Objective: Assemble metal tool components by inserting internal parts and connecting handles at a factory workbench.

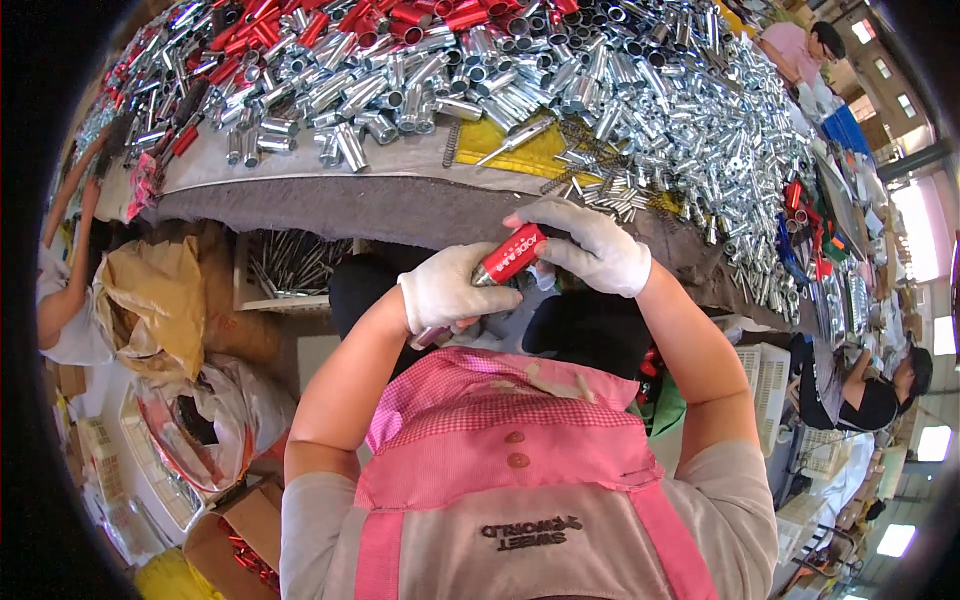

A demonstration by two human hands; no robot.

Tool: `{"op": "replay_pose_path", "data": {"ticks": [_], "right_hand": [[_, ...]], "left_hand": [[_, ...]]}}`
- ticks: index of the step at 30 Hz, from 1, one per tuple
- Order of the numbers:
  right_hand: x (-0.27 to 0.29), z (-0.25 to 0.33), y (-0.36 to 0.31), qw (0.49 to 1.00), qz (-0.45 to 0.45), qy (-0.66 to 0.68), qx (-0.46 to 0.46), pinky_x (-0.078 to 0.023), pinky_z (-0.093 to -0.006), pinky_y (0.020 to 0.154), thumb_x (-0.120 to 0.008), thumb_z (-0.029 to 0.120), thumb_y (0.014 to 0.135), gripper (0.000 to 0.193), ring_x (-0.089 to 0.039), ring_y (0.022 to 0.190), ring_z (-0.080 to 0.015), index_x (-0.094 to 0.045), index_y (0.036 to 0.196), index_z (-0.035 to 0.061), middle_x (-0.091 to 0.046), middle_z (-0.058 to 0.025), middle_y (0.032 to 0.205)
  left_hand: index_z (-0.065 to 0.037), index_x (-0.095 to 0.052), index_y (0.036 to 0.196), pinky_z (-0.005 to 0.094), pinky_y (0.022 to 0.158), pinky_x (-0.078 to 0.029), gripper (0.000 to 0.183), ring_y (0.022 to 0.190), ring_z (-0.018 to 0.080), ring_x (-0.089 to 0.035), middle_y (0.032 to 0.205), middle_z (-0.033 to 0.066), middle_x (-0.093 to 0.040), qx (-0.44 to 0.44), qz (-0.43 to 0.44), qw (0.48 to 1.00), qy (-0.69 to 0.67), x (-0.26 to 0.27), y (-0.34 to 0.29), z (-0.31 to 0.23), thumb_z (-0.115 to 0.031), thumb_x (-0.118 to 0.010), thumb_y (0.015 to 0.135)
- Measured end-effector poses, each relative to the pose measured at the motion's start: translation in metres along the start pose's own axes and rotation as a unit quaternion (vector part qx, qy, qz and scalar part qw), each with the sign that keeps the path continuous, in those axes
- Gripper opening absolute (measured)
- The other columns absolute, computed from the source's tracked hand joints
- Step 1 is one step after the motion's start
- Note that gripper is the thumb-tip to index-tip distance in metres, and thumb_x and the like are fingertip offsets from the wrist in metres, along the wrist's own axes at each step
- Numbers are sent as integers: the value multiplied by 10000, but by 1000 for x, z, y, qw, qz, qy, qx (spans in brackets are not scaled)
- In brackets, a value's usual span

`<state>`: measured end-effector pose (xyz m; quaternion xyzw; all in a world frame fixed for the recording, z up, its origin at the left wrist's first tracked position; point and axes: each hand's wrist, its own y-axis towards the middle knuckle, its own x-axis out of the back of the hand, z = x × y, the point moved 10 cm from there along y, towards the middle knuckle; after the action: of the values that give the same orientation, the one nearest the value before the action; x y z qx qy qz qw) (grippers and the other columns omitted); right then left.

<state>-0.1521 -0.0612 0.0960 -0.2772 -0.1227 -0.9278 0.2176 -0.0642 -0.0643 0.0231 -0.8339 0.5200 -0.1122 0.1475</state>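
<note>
A red metal tube (512, 253) with white lettering and a silver lower end is held tilted in front of my lap, beyond the near edge of the table. My white-gloved left hand (450, 288) is closed round its lower end. At the upper end, the gloved fingers of my right hand (592, 246) press on the tube, the fingertips bent over it. Below the left hand a dark reddish piece (430, 337) sticks out; its kind is unclear. Ahead on the table lies a big heap of silver metal tubes (420, 85), with red tubes (400, 15) behind.
A slim pointed tool (515, 141) lies on a yellow sheet (490, 150), near springs and small pins (610, 195). Under the table is a crate of thin metal rods (290, 265). Sacks (150, 305) stand left. Other people work at left and right (880, 390).
</note>
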Motion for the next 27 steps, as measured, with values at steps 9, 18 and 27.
{"op": "replay_pose_path", "data": {"ticks": [9,18,27], "right_hand": [[-8,-17,30,953,-220,208,-20,-437,-370,922,-540,152,908,331,-577,1011,-239,-485,1213,38,-604,-70,1103],[11,15,43,987,21,-156,-25,-463,-326,869,-727,129,747,390,-605,970,-232,-571,1097,55,-626,-103,1016],[-74,-12,47,977,138,78,-141,-503,-288,662,-529,166,907,294,-611,777,-127,-455,1179,82,-581,-77,917]], "left_hand": [[-38,-594,913,282,433,-421,305,430,112,-519,570,31,-558,-27,-156,987,0,37,-26,4,-290,-697,775],[-18,-605,1054,331,697,-498,423,736,225,-637,794,149,-647,-79,-188,965,167,65,-46,8,-296,-705,751],[-20,-522,1144,390,780,-494,560,906,351,-629,940,217,-635,-84,-149,967,189,56,-34,14,-329,-725,723]]}}
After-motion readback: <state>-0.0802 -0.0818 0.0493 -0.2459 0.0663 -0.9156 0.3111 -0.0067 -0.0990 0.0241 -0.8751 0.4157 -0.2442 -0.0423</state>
